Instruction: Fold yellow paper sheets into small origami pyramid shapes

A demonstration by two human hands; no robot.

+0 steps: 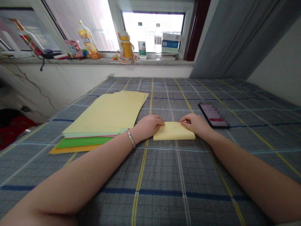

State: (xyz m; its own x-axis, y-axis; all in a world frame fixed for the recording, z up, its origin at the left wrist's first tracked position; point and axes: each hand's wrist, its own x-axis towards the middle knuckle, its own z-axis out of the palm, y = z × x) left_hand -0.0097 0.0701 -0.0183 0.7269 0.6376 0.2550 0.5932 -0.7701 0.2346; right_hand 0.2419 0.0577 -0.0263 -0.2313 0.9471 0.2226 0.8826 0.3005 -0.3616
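Plaid bedspread (pixel 162 179), window sill (pixel 98 61) beyond; L grip (pixel 147 127), R grip (pixel 195 124) on folded yellow paper (pixel 174 131), pinch vs press unclear.

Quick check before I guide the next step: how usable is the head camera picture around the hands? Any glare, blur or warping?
In the head view, the window is blown out to white, the left hand, right hand and folded yellow paper look reasonably sharp, the checked bedsheet lines bow from wide-angle distortion, and the phone screen is pixelated.
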